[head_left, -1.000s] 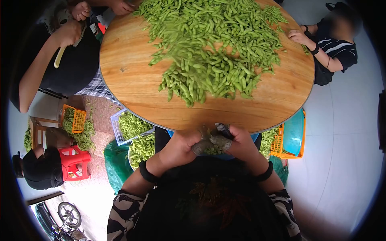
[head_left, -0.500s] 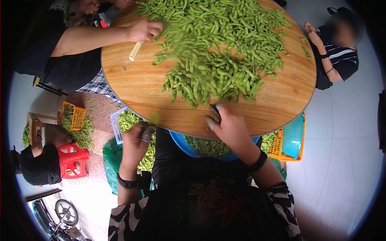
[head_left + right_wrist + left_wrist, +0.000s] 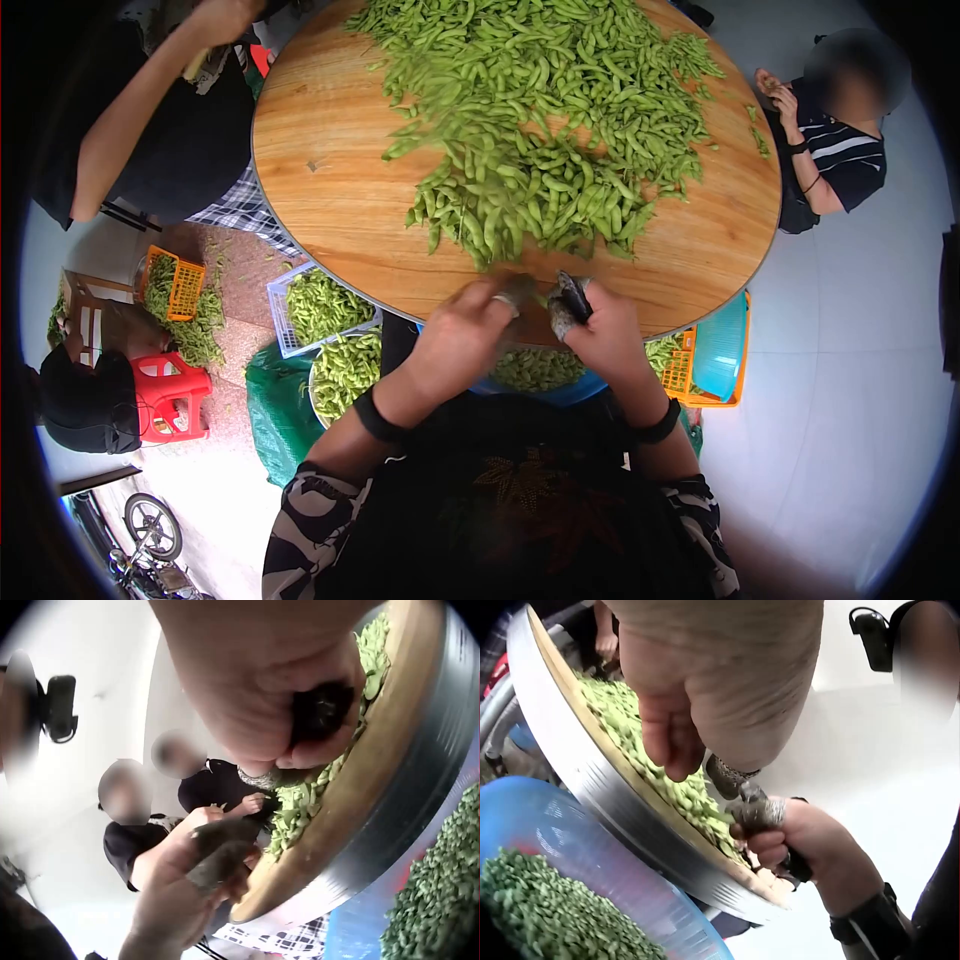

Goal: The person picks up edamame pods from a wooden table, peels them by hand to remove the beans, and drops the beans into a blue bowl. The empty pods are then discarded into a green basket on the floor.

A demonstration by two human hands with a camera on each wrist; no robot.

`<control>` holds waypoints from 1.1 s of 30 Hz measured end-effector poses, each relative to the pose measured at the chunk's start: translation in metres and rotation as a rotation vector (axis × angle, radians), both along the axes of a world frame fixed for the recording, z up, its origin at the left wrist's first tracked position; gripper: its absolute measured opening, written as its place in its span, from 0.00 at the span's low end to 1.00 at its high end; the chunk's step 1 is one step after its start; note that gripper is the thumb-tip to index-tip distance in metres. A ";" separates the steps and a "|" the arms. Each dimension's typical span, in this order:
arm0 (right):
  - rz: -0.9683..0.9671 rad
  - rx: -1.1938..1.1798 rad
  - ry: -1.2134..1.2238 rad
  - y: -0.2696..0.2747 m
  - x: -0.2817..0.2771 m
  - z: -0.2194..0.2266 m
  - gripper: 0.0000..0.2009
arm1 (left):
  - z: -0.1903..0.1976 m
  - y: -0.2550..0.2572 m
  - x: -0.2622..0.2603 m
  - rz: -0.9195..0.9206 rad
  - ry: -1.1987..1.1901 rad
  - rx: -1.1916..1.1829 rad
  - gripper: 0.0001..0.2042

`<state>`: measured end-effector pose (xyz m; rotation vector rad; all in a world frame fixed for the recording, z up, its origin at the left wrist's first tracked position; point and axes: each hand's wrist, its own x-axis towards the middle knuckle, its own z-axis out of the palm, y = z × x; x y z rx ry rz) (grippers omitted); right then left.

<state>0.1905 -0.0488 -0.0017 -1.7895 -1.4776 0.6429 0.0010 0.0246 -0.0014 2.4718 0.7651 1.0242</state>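
My left hand (image 3: pixel 465 335), with a grey wrapping on the thumb, is at the near table edge, fingers curled and tips blurred. A small green pod (image 3: pixel 541 299) shows at its fingertips, between the two hands. Beside it, my right hand (image 3: pixel 610 335) grips a small black object (image 3: pixel 573 295), its thumb wrapped in grey. In the left wrist view the wrapped thumbs almost meet. The black object (image 3: pixel 322 712) lies inside my curled right fingers. Green pods (image 3: pixel 530 190) cover much of the round wooden table (image 3: pixel 340 220). Below the hands sits a blue basin (image 3: pixel 555 817) of shelled beans (image 3: pixel 547 907).
One person (image 3: pixel 150 130) sits at the table's left and another (image 3: pixel 840 130) at its right. A white basket (image 3: pixel 285 315) of pods and a green sack (image 3: pixel 275 410) stand lower left. An orange crate (image 3: pixel 680 370) with a turquoise basket (image 3: pixel 720 350) is lower right.
My left hand has come back from over the left side to beside my right hand, which has moved slightly nearer my body. The person at left has drawn an arm back from the table.
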 end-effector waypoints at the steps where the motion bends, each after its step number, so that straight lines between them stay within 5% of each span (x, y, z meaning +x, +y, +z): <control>1: 0.025 -0.047 0.121 -0.004 0.002 0.003 0.13 | -0.003 0.000 0.008 -0.064 0.107 -0.079 0.09; 6: -0.009 0.132 0.269 -0.013 0.002 -0.002 0.15 | -0.007 0.000 0.014 -0.230 0.174 -0.422 0.10; 8: 0.077 0.077 0.258 -0.020 0.001 0.001 0.19 | -0.008 -0.004 0.012 -0.327 -0.249 -1.002 0.06; 12: 0.237 -0.052 0.404 -0.027 -0.003 0.007 0.23 | -0.014 -0.005 0.010 -0.377 -0.350 -1.223 0.06; 21: 0.199 -0.046 0.367 -0.030 -0.002 0.001 0.23 | -0.018 -0.009 0.011 -0.316 -0.203 -1.104 0.04; 23: 0.220 -0.106 0.407 -0.027 0.000 0.007 0.23 | -0.009 -0.008 0.008 -0.260 0.048 -0.491 0.05; 26: 0.267 -0.095 0.429 -0.025 0.003 -0.016 0.22 | -0.007 -0.011 0.007 -0.149 0.196 -0.139 0.07; 28: 0.293 -0.024 0.411 -0.022 0.001 -0.019 0.21 | -0.013 -0.009 0.006 -0.156 0.175 -0.108 0.04; 30: 0.164 -0.403 1.049 -0.021 -0.003 -0.008 0.19 | -0.014 -0.007 0.003 -0.165 0.155 -0.079 0.02; 32: 0.120 -0.490 1.209 -0.022 -0.002 0.007 0.18 | -0.014 -0.007 -0.001 -0.262 -0.343 -1.539 0.03; 33: 0.073 -0.577 1.365 -0.022 -0.001 0.011 0.17 | -0.014 -0.006 -0.002 -0.261 -0.340 -1.541 0.03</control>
